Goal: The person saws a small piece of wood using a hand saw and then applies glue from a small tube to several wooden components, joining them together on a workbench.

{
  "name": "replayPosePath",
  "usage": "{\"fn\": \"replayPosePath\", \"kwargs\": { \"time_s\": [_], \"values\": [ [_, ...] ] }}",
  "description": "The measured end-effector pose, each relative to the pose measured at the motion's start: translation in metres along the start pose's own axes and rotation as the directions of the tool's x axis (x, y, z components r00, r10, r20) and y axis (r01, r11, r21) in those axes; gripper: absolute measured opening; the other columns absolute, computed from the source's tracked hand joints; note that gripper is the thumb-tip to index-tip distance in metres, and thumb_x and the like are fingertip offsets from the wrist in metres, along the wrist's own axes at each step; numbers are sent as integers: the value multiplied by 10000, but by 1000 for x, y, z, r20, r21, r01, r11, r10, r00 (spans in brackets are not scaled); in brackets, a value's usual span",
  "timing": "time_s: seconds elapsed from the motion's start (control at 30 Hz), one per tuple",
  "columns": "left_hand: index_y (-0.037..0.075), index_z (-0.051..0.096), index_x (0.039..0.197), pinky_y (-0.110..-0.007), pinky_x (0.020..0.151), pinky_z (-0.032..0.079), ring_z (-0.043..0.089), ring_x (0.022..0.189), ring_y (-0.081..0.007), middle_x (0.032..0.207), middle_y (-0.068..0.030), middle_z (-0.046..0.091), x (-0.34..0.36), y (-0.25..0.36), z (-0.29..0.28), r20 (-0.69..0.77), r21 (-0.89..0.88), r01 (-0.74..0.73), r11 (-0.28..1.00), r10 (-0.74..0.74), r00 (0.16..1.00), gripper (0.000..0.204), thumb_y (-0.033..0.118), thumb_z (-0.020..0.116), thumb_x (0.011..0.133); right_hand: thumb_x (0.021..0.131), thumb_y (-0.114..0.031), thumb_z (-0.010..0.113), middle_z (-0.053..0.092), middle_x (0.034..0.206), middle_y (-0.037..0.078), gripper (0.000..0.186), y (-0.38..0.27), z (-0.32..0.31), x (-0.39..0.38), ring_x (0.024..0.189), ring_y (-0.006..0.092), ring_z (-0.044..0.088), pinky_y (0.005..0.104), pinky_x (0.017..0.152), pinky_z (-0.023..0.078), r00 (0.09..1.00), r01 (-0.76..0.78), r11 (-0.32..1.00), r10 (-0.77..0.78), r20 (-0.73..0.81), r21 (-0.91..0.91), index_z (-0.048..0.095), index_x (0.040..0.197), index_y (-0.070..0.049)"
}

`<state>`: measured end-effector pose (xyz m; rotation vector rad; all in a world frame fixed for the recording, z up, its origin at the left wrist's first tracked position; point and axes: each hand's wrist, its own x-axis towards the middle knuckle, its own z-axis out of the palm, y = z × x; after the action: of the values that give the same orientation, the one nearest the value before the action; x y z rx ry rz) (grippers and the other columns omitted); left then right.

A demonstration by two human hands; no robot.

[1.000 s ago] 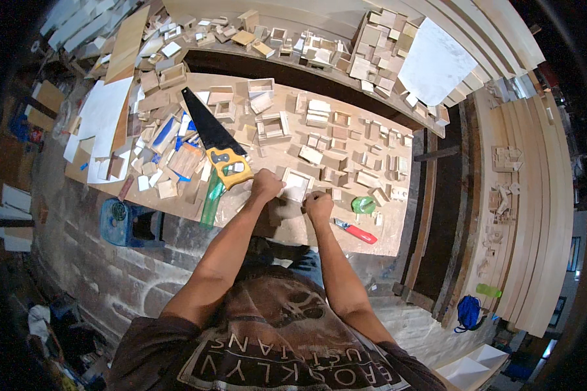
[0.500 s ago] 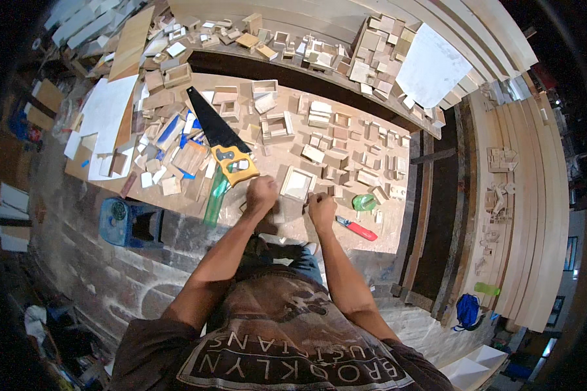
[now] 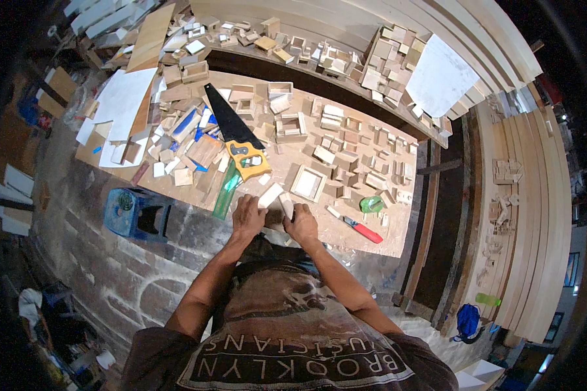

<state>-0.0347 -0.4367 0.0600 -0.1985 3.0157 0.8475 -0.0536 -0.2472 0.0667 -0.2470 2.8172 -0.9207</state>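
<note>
My left hand [image 3: 248, 218] is closed on a pale flat wooden block [image 3: 271, 194] at the near edge of the workbench. Close beside it, my right hand [image 3: 301, 225] grips a narrow wooden piece [image 3: 286, 204], its lower end hidden by the fingers. The two pieces stand almost together, tilted; whether they touch I cannot tell. Just beyond lies a square shallow wooden tray [image 3: 308, 184]. A handsaw [image 3: 246, 159] with a yellow handle rests to the left, over a green ruler [image 3: 226, 190]. Right of my right hand lies a red utility knife [image 3: 364, 230].
Several small wooden boxes [image 3: 290, 128] and blocks spread over the workbench [image 3: 398, 244]. A green tape roll [image 3: 372, 204] sits near the knife. Offcuts crowd the left, beside white sheets [image 3: 120, 104]. A blue plastic stool [image 3: 125, 212] stands on the floor. Long boards [image 3: 535, 195] line the right.
Both hands have drawn back toward the bench's near edge and closer together, away from the square tray. Pale wooden pieces now show between them. The whole view has shifted slightly.
</note>
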Motion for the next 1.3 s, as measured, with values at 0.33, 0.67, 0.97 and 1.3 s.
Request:
{"fn": "replayPosePath", "kwargs": {
  "time_s": [0.33,0.67,0.97,1.3],
  "values": [
    [8,635,1016,-452,770,498,641,892,-359,952,-180,652,10,-10,17,-12,-238,154,959,-162,987,298,147,758,783,930,-105,541,660,788,247,230,27,-16,-16,711,337,677,420,656,533,985,120,951,-79,-151,286,644,1064,51],
    [-19,649,1050,-330,715,515,652,821,-198,900,-101,696,11,-4,21,241,-701,271,660,-138,961,262,124,721,842,994,-109,554,633,766,79,265,25,-6,-10,644,141,621,276,564,543,956,-286,492,202,212,822,589,1200,54],
    [72,589,1175,-359,716,536,627,913,-169,1016,-28,619,-8,34,-13,586,-807,590,31,-92,805,312,141,694,890,980,-134,599,645,821,65,271,32,-20,-4,639,131,603,277,585,548,914,-405,436,186,361,803,609,1191,36],
    [46,566,1244,-320,728,520,620,923,-157,1062,-50,640,-19,69,-22,410,-893,439,103,-218,886,404,102,714,872,949,-106,642,661,841,37,220,45,-62,8,693,127,623,253,588,503,900,-412,419,48,434,809,595,1150,-29]
  ]
}}
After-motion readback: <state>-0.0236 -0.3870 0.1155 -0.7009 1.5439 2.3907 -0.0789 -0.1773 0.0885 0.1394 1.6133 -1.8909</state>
